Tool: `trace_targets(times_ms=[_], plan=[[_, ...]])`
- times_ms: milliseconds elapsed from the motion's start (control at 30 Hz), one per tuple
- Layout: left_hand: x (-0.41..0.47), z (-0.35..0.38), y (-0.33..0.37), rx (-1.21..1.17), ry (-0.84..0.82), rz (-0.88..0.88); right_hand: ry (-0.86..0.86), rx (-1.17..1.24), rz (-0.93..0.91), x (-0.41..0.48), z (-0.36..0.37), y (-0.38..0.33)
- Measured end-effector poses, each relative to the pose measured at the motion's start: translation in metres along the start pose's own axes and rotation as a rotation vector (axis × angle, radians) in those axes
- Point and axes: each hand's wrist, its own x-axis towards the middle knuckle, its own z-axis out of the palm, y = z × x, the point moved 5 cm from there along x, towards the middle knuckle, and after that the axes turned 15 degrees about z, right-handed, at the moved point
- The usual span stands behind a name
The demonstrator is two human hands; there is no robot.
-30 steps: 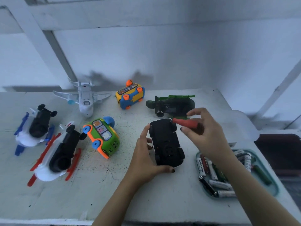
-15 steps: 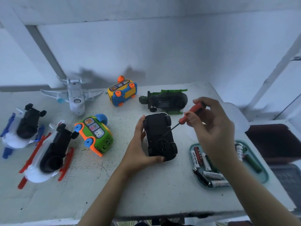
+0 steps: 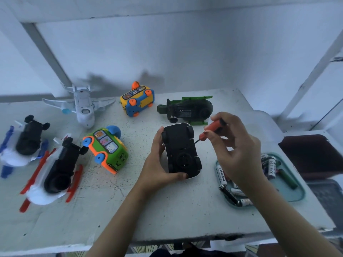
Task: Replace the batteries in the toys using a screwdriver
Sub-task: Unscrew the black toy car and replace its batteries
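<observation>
Both my hands are busy with the black plastic toy car [image 3: 181, 151], which lies wheels-up on the pale speckled table [image 3: 167, 210] in front of me. My left hand [image 3: 157, 169] grips it, fingers along its left flank and thumb curled round the near end. My right hand [image 3: 235, 151] pinches the red-handled screwdriver [image 3: 213, 127] in its fingertips. The thin dark shaft slants down to the car's right edge beside a far wheel. Whether the tip sits in a screw I cannot tell, because it is too small and dark. Near the car on the right, my wrist covers much of the teal plastic tray [image 3: 297, 193], so only some of the loose batteries [image 3: 221, 173] show. At far left, the blue-and-white toy plane [image 3: 20, 145] is cut off by the frame edge.
</observation>
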Motion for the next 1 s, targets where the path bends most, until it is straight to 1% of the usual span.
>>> trace_targets(times_ms=[267, 500, 767, 1000], plan=[[-0.0018, 0.0002, 0.0009, -0.014, -0.004, 0.024, -0.009, -0.014, -0.009, -0.0025, 0.0009, 0.0005], [-0.0011, 0.0003, 0.0003, -0.020, 0.000, 0.031, -0.065, -0.041, -0.102, -0.0049, 0.0024, -0.0050], [-0.0011, 0.0004, -0.0030, -0.020, -0.002, 0.042, -0.047, 0.032, -0.015, -0.0046, -0.0014, 0.0007], [-0.0004, 0.0003, -0.0028, -0.001, -0.006, 0.046, -0.026, 0.028, 0.012, -0.0045, -0.0019, 0.0041]])
